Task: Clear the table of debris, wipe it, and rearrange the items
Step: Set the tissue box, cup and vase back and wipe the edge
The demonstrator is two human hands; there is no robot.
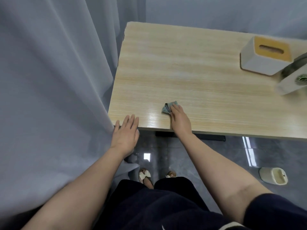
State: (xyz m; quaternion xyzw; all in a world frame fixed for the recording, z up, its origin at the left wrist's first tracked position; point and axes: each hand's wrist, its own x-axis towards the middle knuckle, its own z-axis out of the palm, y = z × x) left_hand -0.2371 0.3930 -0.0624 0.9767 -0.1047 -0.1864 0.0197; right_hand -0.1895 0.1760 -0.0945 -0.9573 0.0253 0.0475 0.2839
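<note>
A light wooden table (191,67) fills the upper right of the view. My right hand (180,121) presses a small blue-grey cloth (168,107) flat on the table near its front edge. My left hand (126,133) is open, fingers together, resting at the table's front left corner with nothing in it. A white tissue box (264,57) with a wooden lid stands at the far right. Beside it lies a white and grey object (294,78) with a green round mark, partly cut off by the frame.
A grey curtain (54,80) hangs close along the table's left side. On the glossy grey floor a small white bin (273,175) lies at the right. My feet in sandals (146,176) stand just in front of the table.
</note>
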